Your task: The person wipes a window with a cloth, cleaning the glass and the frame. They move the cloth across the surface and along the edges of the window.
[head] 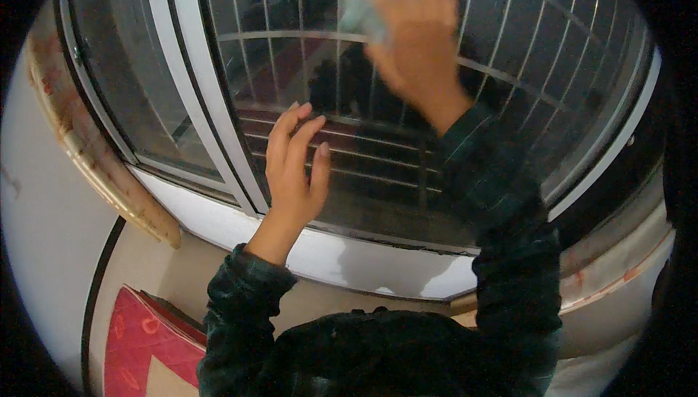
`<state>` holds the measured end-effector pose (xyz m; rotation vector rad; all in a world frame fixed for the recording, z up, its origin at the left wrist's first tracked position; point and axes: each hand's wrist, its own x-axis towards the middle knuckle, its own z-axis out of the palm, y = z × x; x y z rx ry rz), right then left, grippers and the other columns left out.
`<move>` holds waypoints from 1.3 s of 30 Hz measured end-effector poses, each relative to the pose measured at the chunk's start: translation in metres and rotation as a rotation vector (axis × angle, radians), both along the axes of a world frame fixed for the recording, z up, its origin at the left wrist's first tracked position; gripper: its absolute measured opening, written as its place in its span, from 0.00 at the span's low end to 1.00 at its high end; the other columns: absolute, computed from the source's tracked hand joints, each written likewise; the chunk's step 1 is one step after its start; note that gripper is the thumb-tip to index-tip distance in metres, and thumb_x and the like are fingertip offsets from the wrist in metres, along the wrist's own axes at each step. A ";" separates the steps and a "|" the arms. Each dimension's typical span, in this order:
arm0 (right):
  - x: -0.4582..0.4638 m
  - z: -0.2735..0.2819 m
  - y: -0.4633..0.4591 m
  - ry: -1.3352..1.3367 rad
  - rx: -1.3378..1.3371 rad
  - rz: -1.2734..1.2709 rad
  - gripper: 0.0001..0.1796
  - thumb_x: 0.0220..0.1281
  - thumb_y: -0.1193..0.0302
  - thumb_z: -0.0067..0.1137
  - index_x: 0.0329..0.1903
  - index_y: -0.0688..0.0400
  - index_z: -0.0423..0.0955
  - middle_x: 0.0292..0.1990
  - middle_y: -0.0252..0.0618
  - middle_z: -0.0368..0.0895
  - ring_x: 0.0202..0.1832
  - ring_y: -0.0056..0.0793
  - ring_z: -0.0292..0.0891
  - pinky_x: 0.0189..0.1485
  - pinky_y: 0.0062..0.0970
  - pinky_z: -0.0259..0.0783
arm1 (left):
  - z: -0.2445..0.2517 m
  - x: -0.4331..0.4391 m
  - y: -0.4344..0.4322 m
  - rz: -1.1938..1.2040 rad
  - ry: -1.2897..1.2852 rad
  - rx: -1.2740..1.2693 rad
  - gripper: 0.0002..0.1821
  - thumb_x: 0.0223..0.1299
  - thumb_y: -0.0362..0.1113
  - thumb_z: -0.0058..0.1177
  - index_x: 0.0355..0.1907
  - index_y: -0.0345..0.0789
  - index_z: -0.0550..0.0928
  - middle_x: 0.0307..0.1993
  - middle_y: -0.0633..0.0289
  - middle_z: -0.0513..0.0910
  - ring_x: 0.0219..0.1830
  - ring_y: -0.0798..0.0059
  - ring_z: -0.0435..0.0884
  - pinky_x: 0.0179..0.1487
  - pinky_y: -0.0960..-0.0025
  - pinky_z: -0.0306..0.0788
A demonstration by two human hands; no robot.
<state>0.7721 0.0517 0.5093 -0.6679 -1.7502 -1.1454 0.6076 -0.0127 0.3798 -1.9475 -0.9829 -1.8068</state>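
My right hand (414, 42) is raised high on the window's glass pane (381, 190), its fingers spread over a pale bluish-green cloth (360, 7). Both hand and cloth are blurred, and the top of the cloth is cut off by the picture's edge. Lower and to the left, my left hand (297, 165) is held up before the same pane with its fingers apart and slightly bent. It holds nothing; whether its fingertips touch the glass cannot be told. Metal bars of a window grille (305, 36) show through the glass.
White sliding-window frame uprights (191, 70) stand left of my left hand. Below the pane runs a white bottom ledge (327, 258). A curved-looking, glossy marbled edge trim (120, 190) lies at left. A red patterned padded item (147, 337) is on the floor at lower left.
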 end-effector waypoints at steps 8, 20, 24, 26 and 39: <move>0.095 -0.100 -0.042 -0.115 -0.424 -0.131 0.40 0.36 0.71 0.61 0.60 0.50 0.60 0.63 0.39 0.56 0.66 0.45 0.46 0.64 0.49 0.43 | -0.011 -0.019 -0.010 0.035 0.099 -0.052 0.17 0.48 0.24 0.49 0.45 0.33 0.73 0.50 0.52 0.71 0.55 0.53 0.68 0.56 0.60 0.61; 0.124 0.043 -0.009 0.208 0.274 -0.322 0.33 0.55 0.68 0.51 0.62 0.62 0.53 0.61 0.52 0.55 0.62 0.47 0.53 0.63 0.37 0.53 | 0.137 0.124 0.015 -0.360 0.260 0.715 0.18 0.50 0.27 0.47 0.47 0.33 0.73 0.50 0.51 0.72 0.56 0.54 0.67 0.58 0.59 0.60; 0.115 0.037 -0.028 0.189 0.060 -0.077 0.36 0.55 0.67 0.54 0.64 0.65 0.49 0.63 0.52 0.50 0.65 0.48 0.48 0.64 0.39 0.50 | 0.202 0.179 0.099 -0.256 0.053 1.165 0.17 0.54 0.32 0.46 0.49 0.36 0.73 0.50 0.50 0.71 0.57 0.58 0.67 0.58 0.56 0.60; 0.132 0.031 -0.035 0.227 0.074 0.051 0.36 0.55 0.69 0.54 0.63 0.66 0.50 0.63 0.52 0.52 0.65 0.48 0.47 0.65 0.39 0.48 | 0.182 0.183 0.066 -0.279 0.131 0.755 0.16 0.52 0.33 0.48 0.47 0.36 0.74 0.49 0.51 0.73 0.55 0.60 0.69 0.56 0.58 0.62; 0.165 0.014 -0.038 0.415 0.153 -0.212 0.27 0.62 0.67 0.47 0.63 0.58 0.54 0.65 0.45 0.49 0.66 0.41 0.46 0.66 0.37 0.49 | 0.231 0.032 0.094 0.313 0.401 0.795 0.20 0.56 0.36 0.43 0.53 0.34 0.71 0.53 0.51 0.69 0.57 0.55 0.66 0.59 0.60 0.58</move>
